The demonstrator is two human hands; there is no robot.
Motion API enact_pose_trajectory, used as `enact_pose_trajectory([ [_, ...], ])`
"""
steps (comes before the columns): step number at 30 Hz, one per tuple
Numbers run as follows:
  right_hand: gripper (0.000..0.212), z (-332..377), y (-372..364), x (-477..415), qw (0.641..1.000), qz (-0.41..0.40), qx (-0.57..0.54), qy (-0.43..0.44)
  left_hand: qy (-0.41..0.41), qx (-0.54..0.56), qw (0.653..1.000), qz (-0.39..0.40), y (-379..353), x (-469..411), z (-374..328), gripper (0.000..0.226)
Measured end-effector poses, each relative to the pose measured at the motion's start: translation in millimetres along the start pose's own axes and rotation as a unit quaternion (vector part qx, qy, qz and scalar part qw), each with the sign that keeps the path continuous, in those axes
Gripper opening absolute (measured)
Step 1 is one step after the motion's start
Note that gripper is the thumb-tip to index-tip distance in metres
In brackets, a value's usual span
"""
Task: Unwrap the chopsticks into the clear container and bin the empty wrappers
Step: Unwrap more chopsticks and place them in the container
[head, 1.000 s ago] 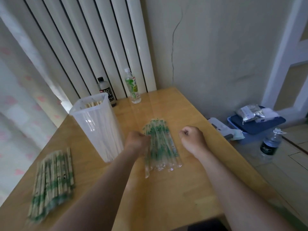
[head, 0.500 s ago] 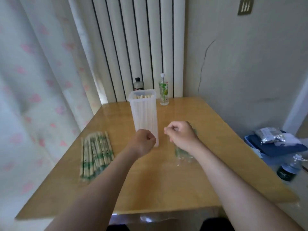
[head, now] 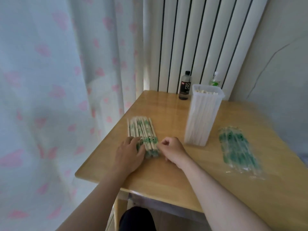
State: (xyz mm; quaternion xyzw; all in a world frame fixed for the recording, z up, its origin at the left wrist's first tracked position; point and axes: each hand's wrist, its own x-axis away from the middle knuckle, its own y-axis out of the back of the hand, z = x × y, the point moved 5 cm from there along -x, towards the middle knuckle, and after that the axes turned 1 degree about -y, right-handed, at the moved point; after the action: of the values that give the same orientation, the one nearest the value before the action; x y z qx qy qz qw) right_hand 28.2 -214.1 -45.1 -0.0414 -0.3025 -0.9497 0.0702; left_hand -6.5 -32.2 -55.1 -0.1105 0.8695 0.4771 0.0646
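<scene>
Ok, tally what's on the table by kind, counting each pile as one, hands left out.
Bottles: 2, the dark bottle and the green-labelled bottle
Clear container: 1
Pile of wrapped chopsticks: 1
Pile of empty wrappers: 1
Total: 5

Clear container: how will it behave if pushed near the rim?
The clear container is tall on a narrow base, so it probably tips rather than slides. Its translucent walls look thin and likely flex. The chopsticks standing inside add some weight, perhaps steadying it.

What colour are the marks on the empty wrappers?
Green, printed on clear plastic; the empty wrappers show best in the head view.
</scene>
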Motion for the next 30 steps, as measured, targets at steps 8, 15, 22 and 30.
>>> enact_pose_trajectory([
  [8, 0.043, -6.3, -16.5, -10.8, 0.998, -0.014, 0.056, -0.001, -0.045, -0.004, 0.999, -0.028, -10.3, -1.9, 2.1, 0.051],
  [15, 0.019, -11.8, -7.1, -6.8, 0.997, -0.016, -0.076, -0.015, -0.048, 0.006, 0.998, -0.039, -11.1, -0.9, 4.0, 0.043],
  [22, 0.021, -16.4, 7.9, 5.9, 0.979, -0.012, -0.200, -0.034, -0.034, 0.019, 0.999, -0.030, -9.1, 0.6, 3.7, 0.045],
  [30, 0.023, -23.3, 17.4, 21.2, 0.950, 0.097, -0.295, -0.040, -0.038, 0.202, 0.974, -0.093, 14.4, 7.0, -27.6, 0.033],
])
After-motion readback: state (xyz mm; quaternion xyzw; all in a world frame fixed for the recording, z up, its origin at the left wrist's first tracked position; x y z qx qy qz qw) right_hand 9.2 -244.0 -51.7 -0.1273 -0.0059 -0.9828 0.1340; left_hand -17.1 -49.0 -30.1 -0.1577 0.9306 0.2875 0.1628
